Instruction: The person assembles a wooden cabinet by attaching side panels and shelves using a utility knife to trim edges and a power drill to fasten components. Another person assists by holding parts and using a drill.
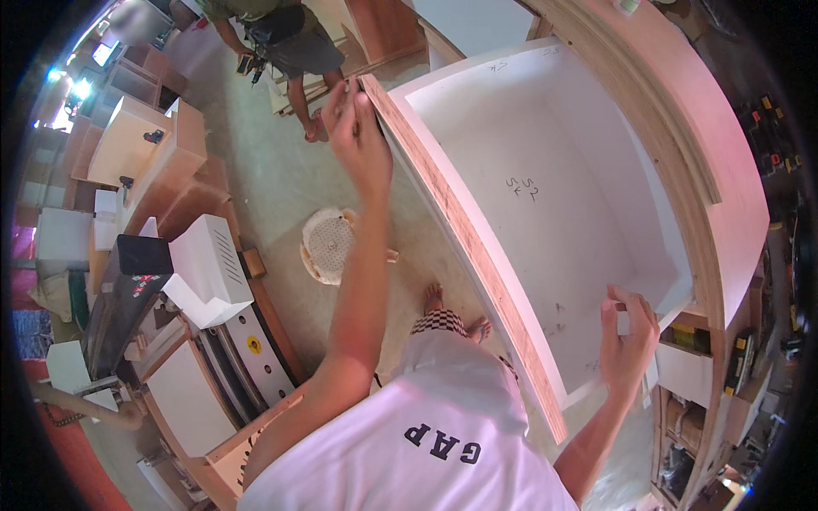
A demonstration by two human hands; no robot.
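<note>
A white box-shaped drawer [554, 153], marked inside with handwriting, stands out from a wooden cabinet [724, 162]. Along its outer side runs a front panel [460, 221] with a raw wood edge. My left hand [361, 140] is closed at the far end of this panel, fingers bent around its corner. Over the drawer's near side wall is my right hand [626, 341], its fingers curled toward the thumb in a pinch. Whatever those fingertips hold, if anything, is too small to make out.
A round plastic stool [328, 245] stands on the floor left of the drawer. Another person [294, 43] stands at the far left, holding a dark tool. Wooden cabinets [145, 140], a white slotted metal part [209, 268] and machinery crowd the left side. Shelves [690, 417] stand at the lower right.
</note>
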